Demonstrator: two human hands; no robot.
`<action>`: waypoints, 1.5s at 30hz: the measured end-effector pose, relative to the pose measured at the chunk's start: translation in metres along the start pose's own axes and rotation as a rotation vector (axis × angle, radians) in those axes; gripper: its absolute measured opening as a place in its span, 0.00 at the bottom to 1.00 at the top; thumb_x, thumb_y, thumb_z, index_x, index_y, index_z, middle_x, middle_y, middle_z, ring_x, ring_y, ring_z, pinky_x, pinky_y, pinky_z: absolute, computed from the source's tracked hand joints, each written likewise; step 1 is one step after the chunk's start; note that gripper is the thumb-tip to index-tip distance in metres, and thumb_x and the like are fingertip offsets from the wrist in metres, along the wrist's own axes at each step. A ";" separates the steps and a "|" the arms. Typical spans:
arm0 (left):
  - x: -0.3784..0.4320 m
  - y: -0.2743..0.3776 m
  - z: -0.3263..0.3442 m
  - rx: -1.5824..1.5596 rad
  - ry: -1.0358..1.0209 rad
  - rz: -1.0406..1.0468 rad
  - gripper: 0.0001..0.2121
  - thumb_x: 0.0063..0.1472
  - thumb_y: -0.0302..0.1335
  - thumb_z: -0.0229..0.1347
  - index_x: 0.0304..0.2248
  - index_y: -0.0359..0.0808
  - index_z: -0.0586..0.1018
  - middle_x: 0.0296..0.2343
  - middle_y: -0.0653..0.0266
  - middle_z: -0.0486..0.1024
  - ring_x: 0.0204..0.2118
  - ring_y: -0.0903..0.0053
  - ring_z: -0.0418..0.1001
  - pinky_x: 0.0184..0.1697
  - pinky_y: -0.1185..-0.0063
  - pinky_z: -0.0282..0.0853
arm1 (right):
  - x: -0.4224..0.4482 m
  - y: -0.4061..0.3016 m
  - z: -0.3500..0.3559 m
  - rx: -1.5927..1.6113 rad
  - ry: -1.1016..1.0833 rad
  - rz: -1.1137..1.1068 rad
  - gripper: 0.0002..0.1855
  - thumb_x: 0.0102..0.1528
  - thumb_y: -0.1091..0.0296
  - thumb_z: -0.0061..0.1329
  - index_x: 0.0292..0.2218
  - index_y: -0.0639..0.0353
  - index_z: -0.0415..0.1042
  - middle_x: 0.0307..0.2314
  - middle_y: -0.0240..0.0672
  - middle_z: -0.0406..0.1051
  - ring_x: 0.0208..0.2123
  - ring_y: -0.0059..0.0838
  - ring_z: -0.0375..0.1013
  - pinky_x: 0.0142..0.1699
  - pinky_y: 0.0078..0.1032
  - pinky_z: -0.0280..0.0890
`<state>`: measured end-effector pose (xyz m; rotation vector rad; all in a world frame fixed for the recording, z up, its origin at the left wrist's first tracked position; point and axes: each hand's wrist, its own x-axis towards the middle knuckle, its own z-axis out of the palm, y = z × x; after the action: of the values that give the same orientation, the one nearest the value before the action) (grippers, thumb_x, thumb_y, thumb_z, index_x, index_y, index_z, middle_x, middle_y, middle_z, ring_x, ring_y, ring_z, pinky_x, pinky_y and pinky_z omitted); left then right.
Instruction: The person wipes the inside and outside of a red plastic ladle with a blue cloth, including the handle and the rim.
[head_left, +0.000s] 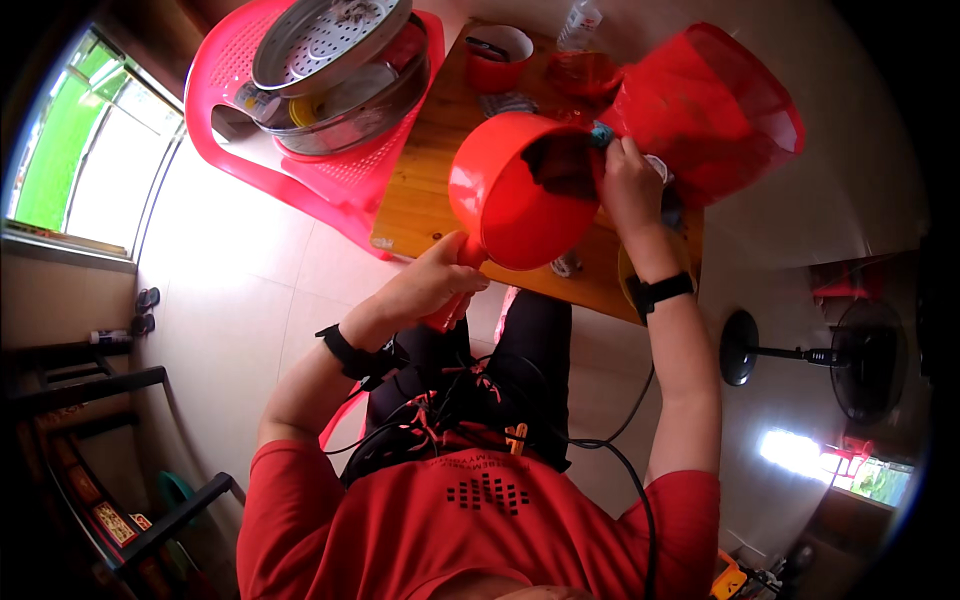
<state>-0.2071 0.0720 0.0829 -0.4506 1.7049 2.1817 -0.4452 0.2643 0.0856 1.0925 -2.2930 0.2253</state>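
Note:
A red plastic dipper (466, 174) is held tilted over the wooden table, its round mouth turned partly toward me. My left hand (431, 281) grips its handle (450, 311). Close against the far right of the dipper's rim is my right hand (634, 184), fingers curled. A small teal item (601, 134) shows at those fingertips; what exactly they hold is hidden. Dark shadow or dark material covers part of the dipper's inside. Just beyond my right hand, a large red plastic bag (697, 105) stands with its mouth spread.
The wooden table (420, 187) also carries a red cup (495, 71) and a clear plastic bottle (579, 26). On the left, a pink plastic chair (217, 142) bears stacked metal pans (330, 56). A pedestal fan (866, 360) stands right. Black cables (611, 444) hang across my lap.

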 end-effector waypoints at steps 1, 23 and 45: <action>-0.001 -0.001 0.000 0.015 0.006 0.000 0.14 0.59 0.21 0.51 0.43 0.28 0.64 0.21 0.62 0.67 0.12 0.75 0.67 0.13 0.79 0.63 | -0.008 0.001 0.005 -0.021 0.046 0.022 0.02 0.52 0.76 0.45 0.28 0.59 0.69 0.28 0.41 0.70 0.28 0.41 0.76 0.32 0.35 0.71; 0.021 0.003 0.006 0.168 0.165 0.262 0.24 0.56 0.20 0.55 0.52 0.34 0.63 0.28 0.67 0.69 0.21 0.82 0.70 0.22 0.82 0.66 | -0.053 -0.116 0.018 1.773 -0.429 1.456 0.15 0.61 0.51 0.47 0.28 0.51 0.68 0.13 0.22 0.58 0.10 0.15 0.52 0.16 0.16 0.45; 0.022 0.002 0.006 0.117 -0.088 -0.006 0.15 0.59 0.23 0.53 0.43 0.32 0.63 0.17 0.64 0.68 0.13 0.77 0.68 0.16 0.79 0.66 | -0.011 -0.101 -0.019 1.256 -0.470 0.739 0.16 0.62 0.58 0.40 0.33 0.63 0.69 0.21 0.43 0.70 0.20 0.41 0.69 0.26 0.29 0.63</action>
<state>-0.2281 0.0789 0.0764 -0.3235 1.7693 2.0527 -0.3558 0.2134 0.0860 0.7119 -2.8673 2.0819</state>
